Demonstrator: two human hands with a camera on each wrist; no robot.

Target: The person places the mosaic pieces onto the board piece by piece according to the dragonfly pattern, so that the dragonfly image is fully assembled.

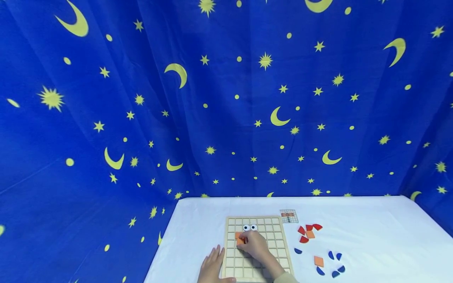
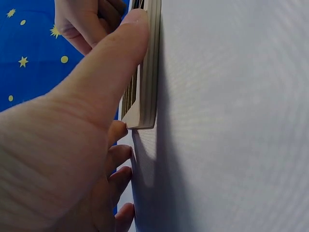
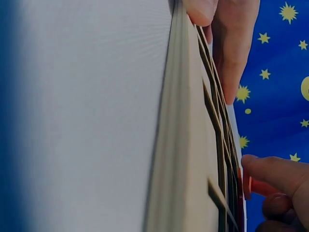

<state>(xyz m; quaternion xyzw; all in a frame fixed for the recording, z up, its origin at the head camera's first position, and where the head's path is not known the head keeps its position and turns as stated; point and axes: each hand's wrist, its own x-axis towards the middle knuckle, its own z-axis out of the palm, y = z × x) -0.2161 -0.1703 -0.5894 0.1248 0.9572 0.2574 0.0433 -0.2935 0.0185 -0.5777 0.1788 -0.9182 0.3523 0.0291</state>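
Observation:
A wooden grid board (image 1: 230,271) lies on the white table. My right hand (image 1: 255,244) pinches an orange square tile (image 1: 241,241) over the board's left-middle cells. In the right wrist view, that tile (image 3: 247,187) stands on edge between the fingertips, close to the grid. Just above it another orange piece (image 1: 238,234) sits in a cell, partly covered by the hand. Two round white eye pieces (image 1: 246,228) lie in the row higher up. My left hand (image 1: 211,266) rests at the board's lower left edge, fingers extended, its thumb (image 2: 133,36) against the frame.
A small pattern card (image 1: 289,215) lies off the board's upper right corner. Right of the board are several red wedges (image 1: 304,239), orange squares (image 1: 319,261) and several blue half-round pieces (image 1: 320,271). A blue curtain (image 1: 226,129) with moons and stars hangs behind the table.

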